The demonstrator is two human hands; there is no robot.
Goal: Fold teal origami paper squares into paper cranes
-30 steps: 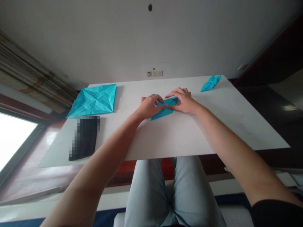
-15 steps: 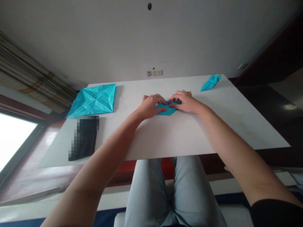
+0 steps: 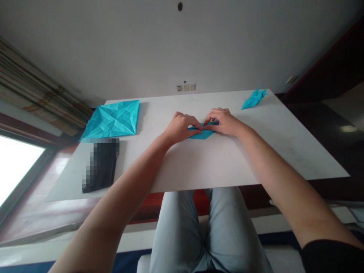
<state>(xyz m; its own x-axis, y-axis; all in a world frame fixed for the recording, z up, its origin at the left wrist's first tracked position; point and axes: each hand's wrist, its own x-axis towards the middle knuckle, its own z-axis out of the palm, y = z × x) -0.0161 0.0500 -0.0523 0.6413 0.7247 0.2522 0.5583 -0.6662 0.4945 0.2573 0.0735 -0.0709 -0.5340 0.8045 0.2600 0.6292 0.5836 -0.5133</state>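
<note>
A folded piece of blue paper (image 3: 202, 134) lies on the white table in front of me, partly covered by my fingers. My left hand (image 3: 183, 127) pinches it near its middle, thumb and forefinger close together. From the other side, my right hand (image 3: 222, 121) grips it too, with thumb and fingertips on its right part. The two sets of fingertips almost meet at the paper's centre. The exact fold under them is hidden.
On the white table (image 3: 204, 167), a creased blue sheet (image 3: 115, 118) lies at the back left. Below it is a dark flat object (image 3: 101, 167), partly pixelated. A folded blue paper figure (image 3: 254, 99) rests at the back right. Wall sockets (image 3: 185, 87) sit behind the table.
My left thumb and forefinger have drawn closer together on the paper's middle, shifting slightly right. My right hand has barely moved and still grips the paper.
</note>
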